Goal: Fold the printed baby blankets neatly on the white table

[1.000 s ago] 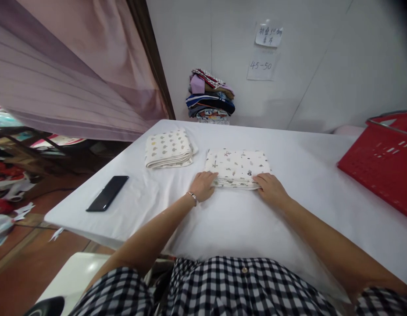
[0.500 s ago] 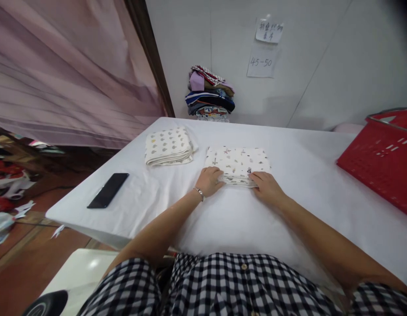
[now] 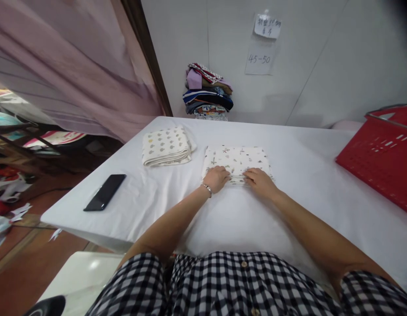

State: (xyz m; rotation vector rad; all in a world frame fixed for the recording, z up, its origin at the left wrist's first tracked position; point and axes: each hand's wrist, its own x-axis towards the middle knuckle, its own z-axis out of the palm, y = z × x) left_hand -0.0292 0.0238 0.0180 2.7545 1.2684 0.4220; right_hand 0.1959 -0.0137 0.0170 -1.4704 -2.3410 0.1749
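A white cloth with small printed figures (image 3: 238, 159) lies folded into a layered rectangle in front of me. My left hand (image 3: 216, 178) grips its near edge left of the middle, fingers on top and the thumb side hidden. On the same edge, to the right, my right hand (image 3: 260, 181) pinches the folded layers. A short stretch of the stacked layers shows between the two hands. To the left sits another folded white cloth with grey prints (image 3: 166, 147), apart from both hands.
A black phone (image 3: 105, 192) lies near the left edge of the white-covered table (image 3: 308, 175). At the right stands a red plastic basket (image 3: 383, 153). Beyond the far edge is a pile of folded fabrics (image 3: 208, 94). A pink curtain (image 3: 91, 66) hangs at the left.
Both hands have slid inward along the cloth's near edge and are now closer together. The other folded cloth and the phone have stayed in place on the table.
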